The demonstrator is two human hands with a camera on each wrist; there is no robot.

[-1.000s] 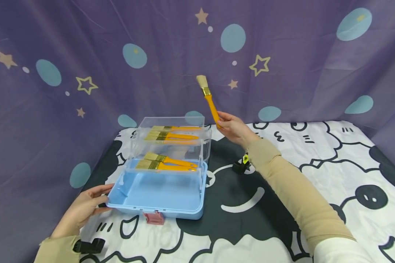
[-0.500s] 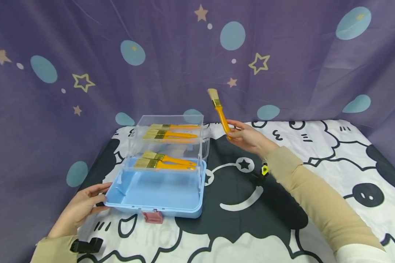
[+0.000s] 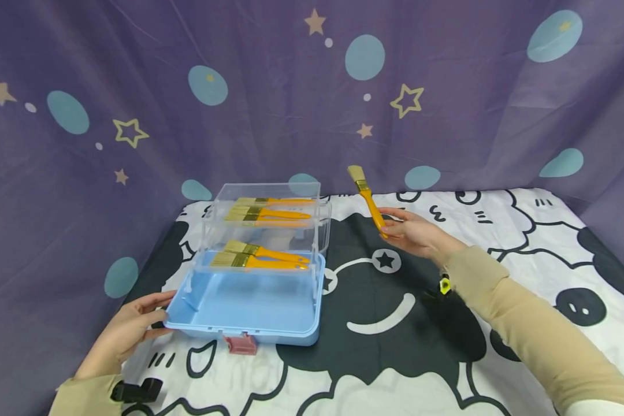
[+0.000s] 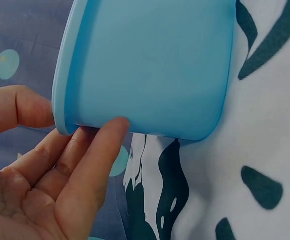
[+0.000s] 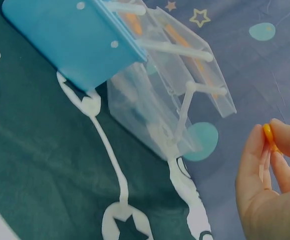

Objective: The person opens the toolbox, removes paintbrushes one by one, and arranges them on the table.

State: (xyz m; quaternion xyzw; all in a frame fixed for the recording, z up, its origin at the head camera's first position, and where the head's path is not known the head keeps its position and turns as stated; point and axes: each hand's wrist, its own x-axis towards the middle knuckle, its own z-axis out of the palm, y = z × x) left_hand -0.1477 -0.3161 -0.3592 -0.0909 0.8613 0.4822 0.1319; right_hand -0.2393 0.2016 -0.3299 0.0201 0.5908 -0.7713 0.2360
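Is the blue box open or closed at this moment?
Open. The blue box has its clear trays lifted and stepped back, with brushes visible and the base exposed.

Left hand (image 3: pixel 130 330) at box (image 3: pixel 249 300) left corner; 4 brushes (image 3: pixel 262 257) seemingly on trays; held brush (image 3: pixel 368 199) right.

A table covered with a white cloth printed with black cartoon faces, clouds and stars (image 3: pixel 525 242) carries everything here. On its left part stands an open light-blue plastic storage box (image 3: pixel 249 303) with clear fold-out tiered trays (image 3: pixel 270 222) raised at the back; a small pink latch (image 3: pixel 241 344) at the front edge of the box touches the cloth. At the near left corner a small black plastic clip-like piece (image 3: pixel 137 390) lies on the cloth, just beside a beige sleeve. To the right of the box, a small black object with a yellow-green tip (image 3: pixel 439 289) sits by the other sleeve; whether it touches the cloth is unclear.
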